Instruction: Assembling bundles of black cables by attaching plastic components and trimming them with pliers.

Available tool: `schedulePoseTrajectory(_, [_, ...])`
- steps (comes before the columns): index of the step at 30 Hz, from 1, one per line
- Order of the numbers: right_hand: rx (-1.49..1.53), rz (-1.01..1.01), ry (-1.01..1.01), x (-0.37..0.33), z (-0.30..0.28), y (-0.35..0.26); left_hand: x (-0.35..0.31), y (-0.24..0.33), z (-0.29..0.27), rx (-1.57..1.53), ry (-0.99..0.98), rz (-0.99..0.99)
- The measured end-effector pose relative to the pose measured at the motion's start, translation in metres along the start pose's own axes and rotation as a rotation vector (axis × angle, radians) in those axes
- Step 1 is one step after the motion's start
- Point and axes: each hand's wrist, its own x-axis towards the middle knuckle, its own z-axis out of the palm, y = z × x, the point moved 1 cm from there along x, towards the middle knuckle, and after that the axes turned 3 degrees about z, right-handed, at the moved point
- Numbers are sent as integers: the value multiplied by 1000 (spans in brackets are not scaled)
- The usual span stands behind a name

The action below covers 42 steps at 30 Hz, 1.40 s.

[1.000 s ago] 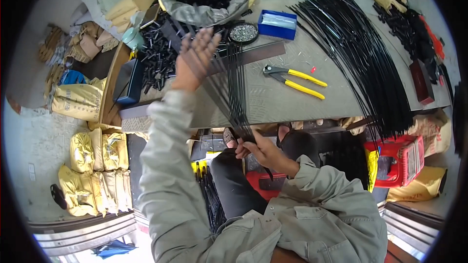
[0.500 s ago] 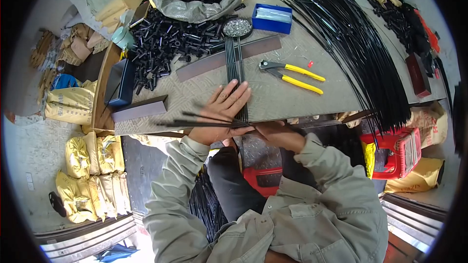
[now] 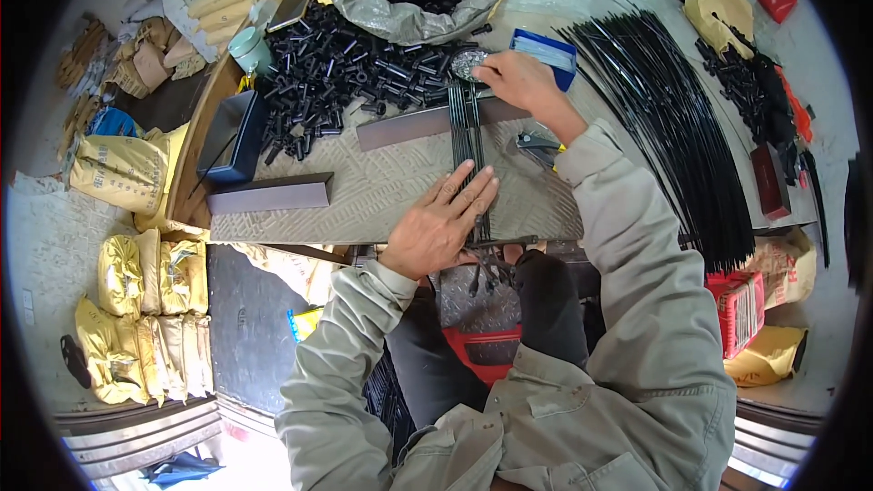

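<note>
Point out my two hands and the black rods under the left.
Left hand (image 3: 431, 229), head view: back of the hand.
Right hand (image 3: 527, 82), head view: back of the hand.
Black rods (image 3: 461, 127), head view: stretch beyond the fingertips.

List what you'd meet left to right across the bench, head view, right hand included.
Blue bin → black tube pile → dish → right hand → long black rods → dark red block.

Dark print on yellow sack, red print on tan bag, unreadable

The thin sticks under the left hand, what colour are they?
The sticks are black, in head view.
</note>
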Motion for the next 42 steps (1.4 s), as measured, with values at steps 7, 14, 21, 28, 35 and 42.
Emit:
schedulePoseTrajectory(7, [196,72,-104,22,35,10,2,1,-4,65,-67,-35])
schedulePoseTrajectory(14, [241,108,199,12,23,-5,3,1,-4,150,-137,-54])
schedulePoseTrajectory(21, [346,142,18,15,28,8,12,7,-6,151,-148,-68])
schedulePoseTrajectory(28, [319,69,169,13,18,18,12,5,-2,256,-159,-100])
schedulePoseTrajectory(35, [172,-90,150,27,-23,56,11,6,-6,118,-105,-120])
schedulePoseTrajectory(42, [-240,1,71,33,-44,100,11,5,-4,115,-61,-149])
